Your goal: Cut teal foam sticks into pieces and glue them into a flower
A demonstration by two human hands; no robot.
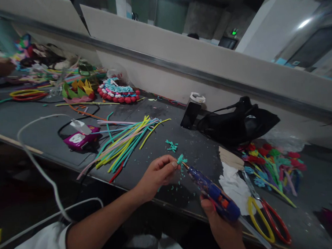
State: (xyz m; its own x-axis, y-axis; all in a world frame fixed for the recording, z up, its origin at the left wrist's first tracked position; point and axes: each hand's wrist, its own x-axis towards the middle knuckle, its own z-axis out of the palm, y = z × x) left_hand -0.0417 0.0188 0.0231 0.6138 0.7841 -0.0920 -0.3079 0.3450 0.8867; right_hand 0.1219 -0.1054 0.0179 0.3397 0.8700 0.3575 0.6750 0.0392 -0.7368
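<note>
Between the thumb and fingers of my left hand (159,174) is a small teal pipe-cleaner piece (182,159), its fuzzy ends sticking out to the right. My right hand (224,224) is wrapped round the handle of a blue hot glue gun (213,190), whose nozzle tip meets or nearly meets the teal piece. A clear glue stick (254,231) juts from the gun's back end. Just beyond my left hand lies a little heap of teal pipe-cleaner bits (171,146). Teal scraps are scattered on the dark table below the nozzle.
Long pipe cleaners (128,142) lie left of centre, by a purple power strip (81,137) with a white plug. Scissors (265,212) with yellow and red handles lie at right, near pipe-cleaner flowers (277,163). A phone (191,115) and black bag (237,121) stand behind. Another person's hand (0,66) shows far left.
</note>
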